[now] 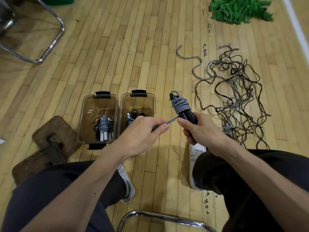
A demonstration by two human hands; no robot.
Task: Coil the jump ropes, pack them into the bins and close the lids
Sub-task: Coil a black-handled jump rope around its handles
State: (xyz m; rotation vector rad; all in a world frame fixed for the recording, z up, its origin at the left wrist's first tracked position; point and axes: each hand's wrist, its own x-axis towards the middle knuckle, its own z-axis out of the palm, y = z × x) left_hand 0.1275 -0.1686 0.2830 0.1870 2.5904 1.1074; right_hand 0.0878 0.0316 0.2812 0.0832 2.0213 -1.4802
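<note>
**Grey rope wound round black handles, loose end drawn out to the left**

The right hand was curled round the lower part of a pair of black handles, which pointed up and away from the person. A grey jump rope was wrapped in several turns round the handles just above that hand's thumb. A short, straight run of the same rope led from the coil across the gap to the left hand, which pinched it between thumb and forefinger. The two hands were near each other but apart.

Just beyond the left hand stood two brown see-through bins side by side, both without lids. The left bin held a grey coiled bundle with white handles, and dark rope around it. The right bin, partly behind the left hand, held another grey bundle and some black rope. Two brown lids lay overlapping on the wooden floor, well to the left of the left hand.

To the right of the right hand and beyond it, a loose tangle of black and grey ropes sprawled over the floor. Farther off on that side lay a heap of green cloth. A chrome chair frame stood far off, beyond and to the left of the left hand. Below the hands were two pale shoes.
</note>
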